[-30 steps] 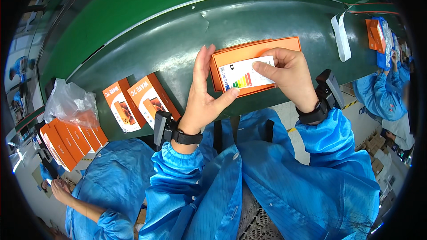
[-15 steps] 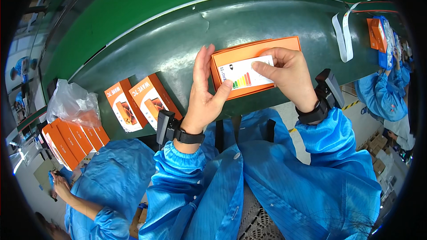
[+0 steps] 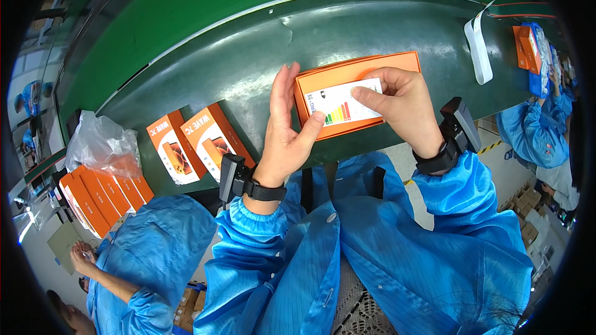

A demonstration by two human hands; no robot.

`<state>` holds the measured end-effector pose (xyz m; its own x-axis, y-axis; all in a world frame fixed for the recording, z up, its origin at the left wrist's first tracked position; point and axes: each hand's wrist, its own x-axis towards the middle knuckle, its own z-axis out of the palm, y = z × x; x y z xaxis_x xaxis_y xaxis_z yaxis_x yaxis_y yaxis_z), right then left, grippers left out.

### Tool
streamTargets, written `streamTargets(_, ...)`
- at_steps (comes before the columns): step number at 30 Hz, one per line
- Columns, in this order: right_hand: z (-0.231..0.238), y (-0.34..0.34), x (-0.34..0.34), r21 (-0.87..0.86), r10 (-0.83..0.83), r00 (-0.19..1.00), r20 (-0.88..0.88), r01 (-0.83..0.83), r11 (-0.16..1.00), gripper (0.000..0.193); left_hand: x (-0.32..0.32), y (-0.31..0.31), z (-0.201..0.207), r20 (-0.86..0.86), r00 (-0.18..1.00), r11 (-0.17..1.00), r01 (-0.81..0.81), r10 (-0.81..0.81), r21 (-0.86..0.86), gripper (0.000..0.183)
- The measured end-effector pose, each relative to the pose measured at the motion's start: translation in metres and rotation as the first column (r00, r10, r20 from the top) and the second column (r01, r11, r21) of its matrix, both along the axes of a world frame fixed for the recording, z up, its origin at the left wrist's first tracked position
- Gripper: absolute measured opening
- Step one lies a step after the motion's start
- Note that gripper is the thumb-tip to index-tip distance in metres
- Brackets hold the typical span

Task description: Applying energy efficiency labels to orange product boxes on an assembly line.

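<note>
An orange box (image 3: 338, 74) lies open on the green worktop in front of me. On it rests a white energy label card (image 3: 334, 100) with coloured bars. My right hand (image 3: 406, 102) pinches the card's right part, thumb on top and the other fingers curled behind, partly hidden. My left hand (image 3: 282, 133) stands against the box's left end with fingers stretched out and apart from the thumb. Its thumb tip touches the card's lower left edge. Two orange-and-white phone boxes, a left one (image 3: 174, 149) and a right one (image 3: 214, 139), lie left of my left hand.
Several orange boxes (image 3: 99, 201) sit at the left edge beside a clear plastic bag (image 3: 102, 142). A white strip (image 3: 478, 53) curls at the right, near a blue bin (image 3: 535, 80) with orange boxes. Co-workers in blue sit at both sides, the left one (image 3: 149, 260) close by.
My hands, the card and the box hold almost still. At the lower left the co-worker's hands have come together and shifted slightly. The white strip's loop looks narrower.
</note>
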<state>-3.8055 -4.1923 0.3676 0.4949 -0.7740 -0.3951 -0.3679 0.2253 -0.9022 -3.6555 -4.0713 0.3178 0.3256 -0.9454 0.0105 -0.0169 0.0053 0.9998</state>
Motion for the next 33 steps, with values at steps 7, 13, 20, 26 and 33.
streamTargets(7,-0.0029,0.0006,0.0000,-0.020,0.004,1.000,0.006,-0.004,1.000,0.016,0.0005,0.0003,-0.0019,-0.011,1.000,1.000,0.004,-0.004,0.005,0.076)
streamTargets(13,-0.0036,0.0001,-0.0006,-0.040,0.011,1.000,-0.001,-0.011,0.999,0.016,0.0005,0.0004,-0.0023,-0.021,1.000,1.000,0.003,-0.003,-0.006,0.076)
streamTargets(20,-0.0064,-0.0004,-0.0007,-0.051,0.009,1.000,0.014,-0.009,0.999,0.017,0.0012,-0.0001,-0.0028,-0.019,1.000,1.000,0.009,-0.009,0.000,0.076)
streamTargets(26,-0.0019,-0.0004,0.0013,-0.073,0.013,0.999,-0.029,-0.015,0.997,0.017,0.0017,-0.0001,-0.0048,-0.030,1.000,1.000,0.010,-0.010,-0.002,0.075)
streamTargets(33,-0.0068,0.0003,-0.0001,-0.061,-0.001,1.000,0.001,0.001,0.998,0.017,0.0018,-0.0002,-0.0048,-0.023,1.000,1.000,0.013,-0.013,-0.004,0.075)
